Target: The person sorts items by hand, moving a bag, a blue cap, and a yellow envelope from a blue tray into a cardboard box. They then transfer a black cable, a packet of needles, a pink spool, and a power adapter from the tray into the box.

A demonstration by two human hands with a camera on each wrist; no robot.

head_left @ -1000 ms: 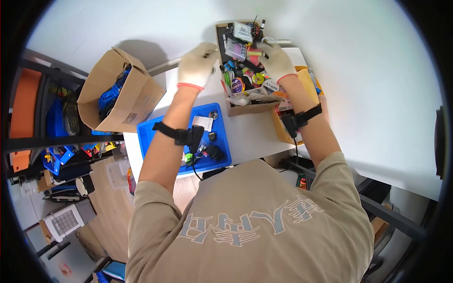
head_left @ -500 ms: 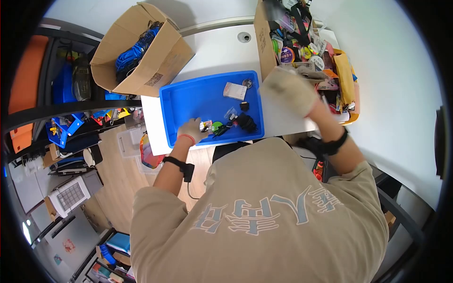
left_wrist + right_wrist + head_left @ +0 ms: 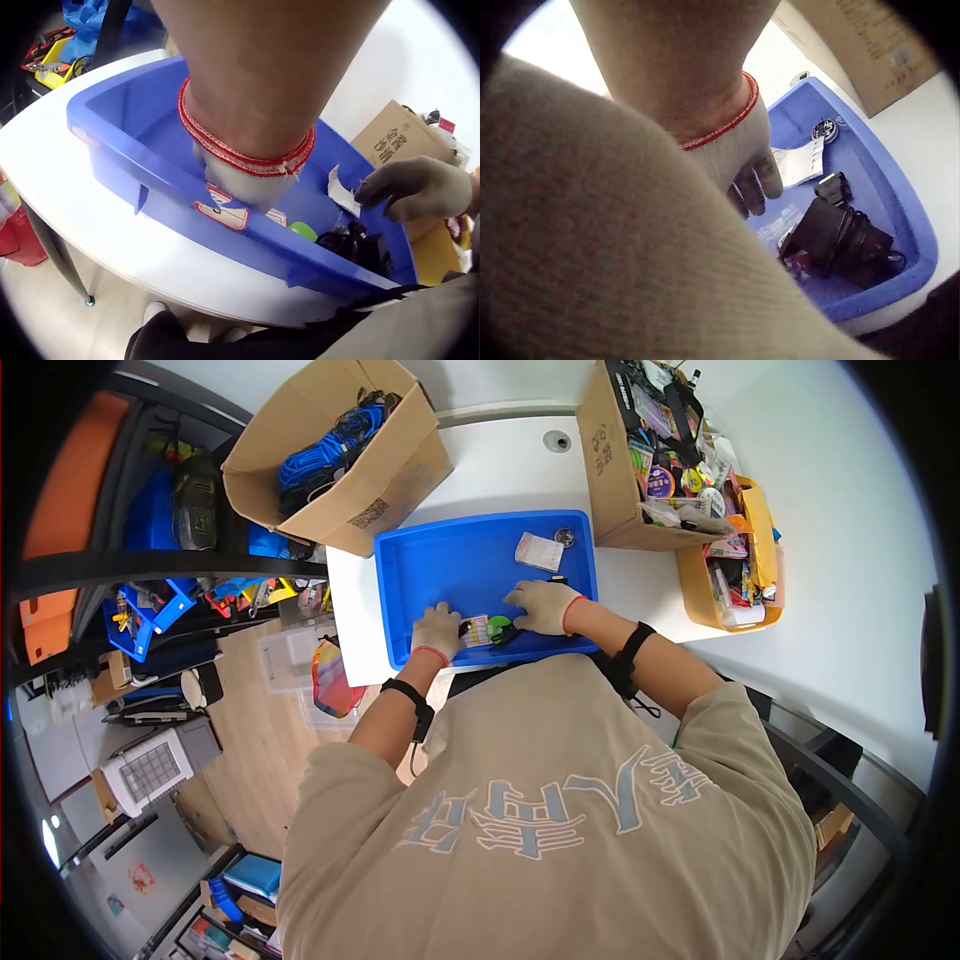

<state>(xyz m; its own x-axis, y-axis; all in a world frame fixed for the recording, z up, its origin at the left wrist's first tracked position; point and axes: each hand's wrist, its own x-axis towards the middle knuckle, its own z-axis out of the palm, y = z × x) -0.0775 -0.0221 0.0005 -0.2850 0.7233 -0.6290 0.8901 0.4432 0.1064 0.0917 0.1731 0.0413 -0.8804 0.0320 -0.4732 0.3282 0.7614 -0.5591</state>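
My gloved left hand [image 3: 437, 632] is low inside the blue tray [image 3: 480, 528], at its front left, with the fingers pointing forward. Right beside its thumb lies a small printed packet [image 3: 478, 630]; a green piece [image 3: 499, 626] sits against that. In the left wrist view my own wrist hides the left fingers. Over the tray's right half is my gloved right hand [image 3: 543, 607], its fingers loosely bent and nothing showing between them. Below it, a black power adapter [image 3: 829, 232] with wound cable rests in the tray, near a black connector [image 3: 832, 189].
A white paper [image 3: 539, 551] and a round metal-looking disc [image 3: 565, 537] lie at the tray's back right. To the left stands a carton [image 3: 400, 490] of blue cables [image 3: 330, 455]. Another carton [image 3: 610, 470] and a yellow container [image 3: 700, 595], both full of small items, stand right.
Both hands were up by the right carton. The left came down into the tray first, then the right moved left and down over it. The camera view has shifted too.
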